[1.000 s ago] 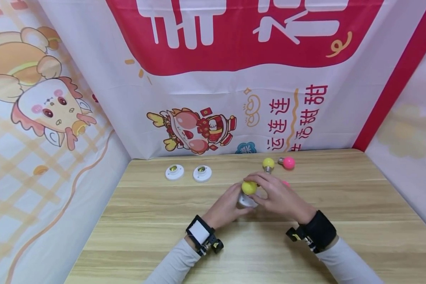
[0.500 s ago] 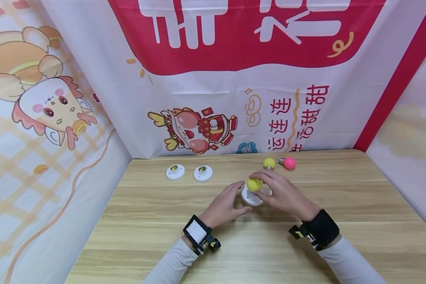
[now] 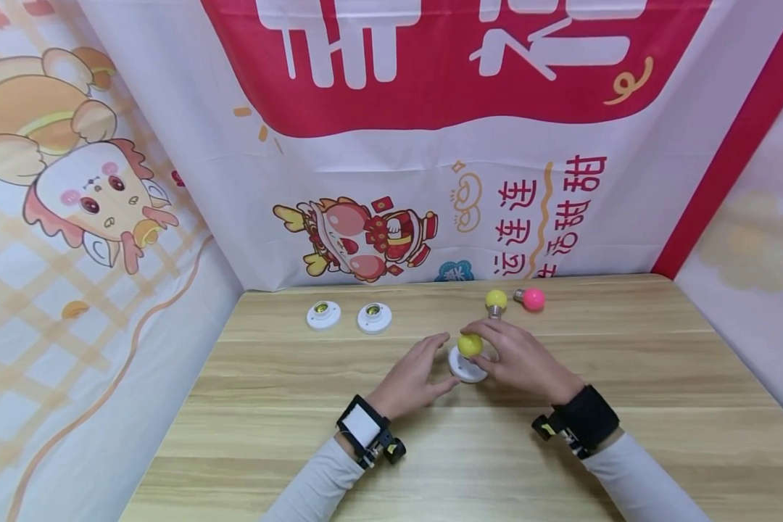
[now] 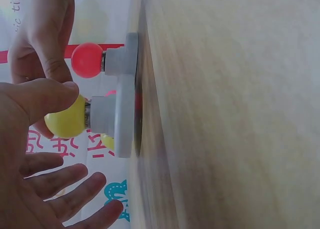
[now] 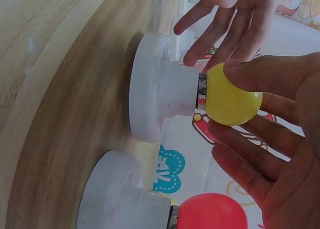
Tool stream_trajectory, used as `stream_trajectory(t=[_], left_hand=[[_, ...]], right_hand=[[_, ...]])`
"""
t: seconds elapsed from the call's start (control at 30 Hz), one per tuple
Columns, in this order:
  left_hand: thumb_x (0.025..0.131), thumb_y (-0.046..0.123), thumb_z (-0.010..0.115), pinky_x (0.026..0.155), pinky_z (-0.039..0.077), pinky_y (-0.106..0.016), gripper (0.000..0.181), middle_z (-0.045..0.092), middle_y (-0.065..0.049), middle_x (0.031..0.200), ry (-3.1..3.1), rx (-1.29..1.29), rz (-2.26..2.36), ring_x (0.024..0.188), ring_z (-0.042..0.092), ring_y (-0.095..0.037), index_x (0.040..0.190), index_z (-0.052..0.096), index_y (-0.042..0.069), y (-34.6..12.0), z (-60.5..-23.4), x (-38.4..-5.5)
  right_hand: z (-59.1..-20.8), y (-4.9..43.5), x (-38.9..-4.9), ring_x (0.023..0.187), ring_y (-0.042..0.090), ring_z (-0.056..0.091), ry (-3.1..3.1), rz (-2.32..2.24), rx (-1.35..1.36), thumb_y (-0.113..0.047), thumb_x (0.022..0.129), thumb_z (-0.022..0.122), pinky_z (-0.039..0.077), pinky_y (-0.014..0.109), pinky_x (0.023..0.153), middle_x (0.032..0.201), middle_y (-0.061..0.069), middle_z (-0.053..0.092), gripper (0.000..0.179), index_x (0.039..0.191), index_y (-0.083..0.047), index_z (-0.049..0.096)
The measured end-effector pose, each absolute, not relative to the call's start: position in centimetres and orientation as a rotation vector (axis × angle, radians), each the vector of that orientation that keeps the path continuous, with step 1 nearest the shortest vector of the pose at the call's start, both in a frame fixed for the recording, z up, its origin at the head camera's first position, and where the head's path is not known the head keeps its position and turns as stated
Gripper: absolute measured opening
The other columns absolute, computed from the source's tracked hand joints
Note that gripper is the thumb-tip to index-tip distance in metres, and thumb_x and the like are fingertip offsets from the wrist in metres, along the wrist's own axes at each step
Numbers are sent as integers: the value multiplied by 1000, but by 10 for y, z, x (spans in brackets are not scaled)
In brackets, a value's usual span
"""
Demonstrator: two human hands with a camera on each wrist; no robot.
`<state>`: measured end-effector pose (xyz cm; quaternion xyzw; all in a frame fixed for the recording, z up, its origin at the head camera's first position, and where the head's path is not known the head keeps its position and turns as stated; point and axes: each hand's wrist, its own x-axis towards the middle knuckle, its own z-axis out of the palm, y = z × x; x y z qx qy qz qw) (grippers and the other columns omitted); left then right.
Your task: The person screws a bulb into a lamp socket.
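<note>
A yellow light bulb (image 3: 470,344) stands upright in a round white lamp holder (image 5: 145,89) on the table. My right hand (image 3: 525,366) pinches the bulb, thumb (image 5: 272,76) on one side and fingers curled round the other. A strip of its metal base shows above the holder in the right wrist view. My left hand (image 3: 409,380) is spread open just left of the holder, fingers apart and gripping nothing. Close by, a second holder (image 5: 110,194) carries a pinkish-red bulb (image 4: 87,60); my right hand hides it in the head view.
Two bare white lamp holders (image 3: 322,315) (image 3: 374,318) sit at the table's back left. Behind my right hand lie a loose yellow bulb (image 3: 496,299) and a loose pink bulb (image 3: 533,299). A printed cloth (image 3: 365,159) hangs along the table's (image 3: 267,435) back edge.
My left hand has let go of the holder and drawn back slightly left. The holder and yellow bulb have shifted a little right, with my right hand still on the bulb.
</note>
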<state>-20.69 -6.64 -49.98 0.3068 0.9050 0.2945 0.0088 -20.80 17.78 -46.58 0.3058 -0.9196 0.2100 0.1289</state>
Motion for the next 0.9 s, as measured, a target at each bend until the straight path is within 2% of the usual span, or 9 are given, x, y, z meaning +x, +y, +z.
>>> stream_trajectory(t=[0.57, 0.9], left_hand=[[100, 36, 75, 123, 47, -42, 77, 48, -9, 164, 2814, 927, 932, 148, 51, -24, 163, 38, 9, -66, -498, -205], [100, 29, 75, 121, 49, -41, 70, 54, -8, 158, 2826, 1001, 970, 146, 52, -23, 159, 43, 10, -68, -494, -203]], right_hand=[[-471, 181, -212, 128, 25, 68, -2697, 572, 876, -19, 87, 89, 60, 47, 106, 133, 6, 72, 50, 133, -12, 70], [-468, 185, -211, 133, 27, 63, -2675, 627, 879, -30, 93, 84, 58, 52, 109, 141, 7, 67, 52, 139, -13, 67]])
